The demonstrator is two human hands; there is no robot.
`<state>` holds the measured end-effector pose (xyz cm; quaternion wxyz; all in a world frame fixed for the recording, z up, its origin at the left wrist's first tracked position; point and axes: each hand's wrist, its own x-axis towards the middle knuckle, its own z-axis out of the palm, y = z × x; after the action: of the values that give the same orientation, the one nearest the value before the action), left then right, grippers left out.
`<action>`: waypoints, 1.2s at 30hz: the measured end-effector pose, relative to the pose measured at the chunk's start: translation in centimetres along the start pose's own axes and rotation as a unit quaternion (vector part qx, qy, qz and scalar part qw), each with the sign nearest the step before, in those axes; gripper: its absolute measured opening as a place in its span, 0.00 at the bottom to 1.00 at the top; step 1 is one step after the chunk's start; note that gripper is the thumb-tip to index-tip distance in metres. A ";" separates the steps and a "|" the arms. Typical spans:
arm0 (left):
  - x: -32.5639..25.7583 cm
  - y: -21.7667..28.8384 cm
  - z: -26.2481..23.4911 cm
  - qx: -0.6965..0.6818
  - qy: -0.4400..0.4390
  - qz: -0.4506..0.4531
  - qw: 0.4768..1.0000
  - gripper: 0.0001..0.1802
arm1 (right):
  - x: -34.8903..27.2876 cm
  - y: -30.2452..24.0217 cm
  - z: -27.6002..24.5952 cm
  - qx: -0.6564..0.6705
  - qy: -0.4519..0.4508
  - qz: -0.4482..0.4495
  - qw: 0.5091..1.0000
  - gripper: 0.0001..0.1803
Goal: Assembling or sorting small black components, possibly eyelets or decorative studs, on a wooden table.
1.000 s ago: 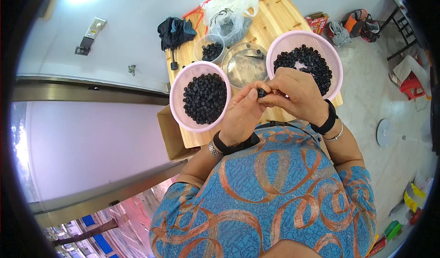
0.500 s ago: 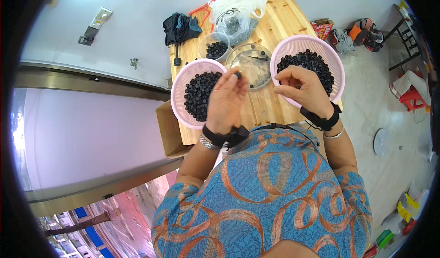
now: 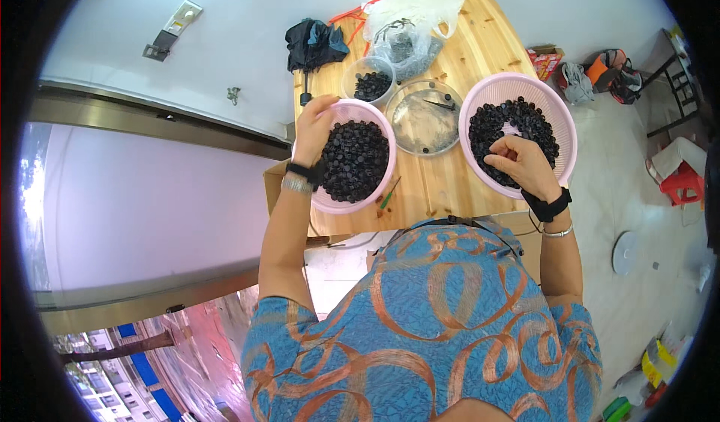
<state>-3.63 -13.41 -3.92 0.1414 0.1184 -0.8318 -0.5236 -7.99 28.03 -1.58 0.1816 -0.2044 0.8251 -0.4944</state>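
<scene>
Two pink bowls hold black bits; left hand rests curled on left bowl, right hand pinches bits in right bowl

Two pink baskets hold black pieces. The tabletop is pale wood. The person's shirt is blue with orange swirls; both wristbands are black.

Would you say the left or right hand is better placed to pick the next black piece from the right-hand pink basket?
Probably the right hand: its fingers already rest on the black pieces in the right basket. The left hand is over the left basket, across the clear dish.
</scene>
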 end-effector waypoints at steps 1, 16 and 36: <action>1.7 0.8 1.2 0.058 -0.026 -0.002 0.998 0.12 | 0.1 0.0 0.3 0.003 -0.007 0.007 1.000 0.11; 13.1 -8.1 10.9 0.508 -0.237 -0.016 0.828 0.12 | -0.8 0.7 0.7 0.017 0.033 0.051 0.998 0.11; 9.0 -3.9 5.1 -0.183 -0.066 -0.108 0.975 0.10 | 18.6 1.8 17.1 -0.467 -0.258 -0.082 0.842 0.11</action>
<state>-13.70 -13.87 -8.56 0.0485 0.1449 -0.7117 -0.6857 -15.51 6.52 -12.60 0.2294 -0.4521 0.8619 0.0064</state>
